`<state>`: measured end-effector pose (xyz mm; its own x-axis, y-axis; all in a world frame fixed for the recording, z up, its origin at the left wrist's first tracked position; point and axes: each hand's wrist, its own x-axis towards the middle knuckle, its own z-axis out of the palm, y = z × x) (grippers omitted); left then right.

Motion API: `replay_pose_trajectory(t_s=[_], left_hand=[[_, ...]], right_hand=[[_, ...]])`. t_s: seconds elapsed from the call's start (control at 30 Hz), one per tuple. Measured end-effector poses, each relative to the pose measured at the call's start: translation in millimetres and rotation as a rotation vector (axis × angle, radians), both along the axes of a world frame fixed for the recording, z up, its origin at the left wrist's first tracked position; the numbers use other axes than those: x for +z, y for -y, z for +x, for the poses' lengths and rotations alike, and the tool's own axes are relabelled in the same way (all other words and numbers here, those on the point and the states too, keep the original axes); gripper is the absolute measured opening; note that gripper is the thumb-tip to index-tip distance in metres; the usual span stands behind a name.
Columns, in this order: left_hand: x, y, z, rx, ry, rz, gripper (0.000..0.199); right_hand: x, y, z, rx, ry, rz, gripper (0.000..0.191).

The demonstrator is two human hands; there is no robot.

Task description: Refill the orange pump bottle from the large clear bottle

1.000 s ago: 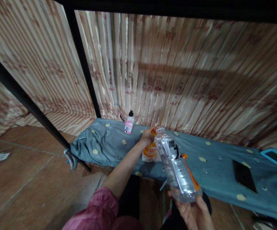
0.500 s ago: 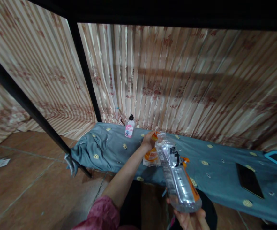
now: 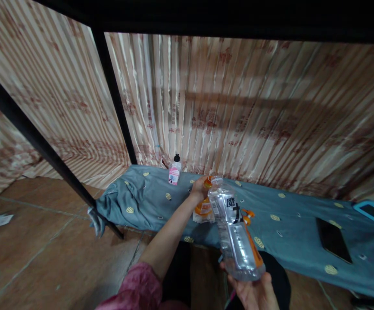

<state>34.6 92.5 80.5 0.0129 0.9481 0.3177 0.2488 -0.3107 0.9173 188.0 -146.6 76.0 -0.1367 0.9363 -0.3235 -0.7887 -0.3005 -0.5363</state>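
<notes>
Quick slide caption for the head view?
Left hand grasping an orange bottle, right hand supporting a tilted clear bottle from below, pink-labelled bottle nearby.

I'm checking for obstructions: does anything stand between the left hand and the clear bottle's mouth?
Only the orange piece at the left hand, which shows between that hand and the mouth of the clear bottle. Whether it touches the mouth is unclear. The right hand supports the bottle's base, nothing visible between.

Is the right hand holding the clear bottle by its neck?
No, the right hand holds the clear bottle at its base, the opposite end from the neck.
</notes>
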Motion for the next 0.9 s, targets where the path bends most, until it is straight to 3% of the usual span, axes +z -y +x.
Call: replay_pose_trajectory(t_s=[0.1, 0.3, 0.5, 0.9], left_hand=[[-4.0, -2.3, -0.5, 0.022, -0.037, 0.017, 0.011], [-4.9, -1.2, -0.4, 0.105, -0.100, 0.079, 0.031], [-1.3, 0.0, -0.4, 0.045, -0.187, 0.119, 0.018], [-4.3, 0.8, -4.6, 0.007, -0.291, 0.172, 0.025]], right_hand=[[1.0, -1.2, 0.0, -0.004, 0.002, -0.002, 0.038], [-0.9, -3.9, 0.2, -0.044, 0.002, -0.018, 0.042], [3.9, -2.9, 4.3, -0.071, 0.014, -0.013, 0.043], [7.9, -0.1, 2.5, -0.055, 0.035, -0.042, 0.041]])
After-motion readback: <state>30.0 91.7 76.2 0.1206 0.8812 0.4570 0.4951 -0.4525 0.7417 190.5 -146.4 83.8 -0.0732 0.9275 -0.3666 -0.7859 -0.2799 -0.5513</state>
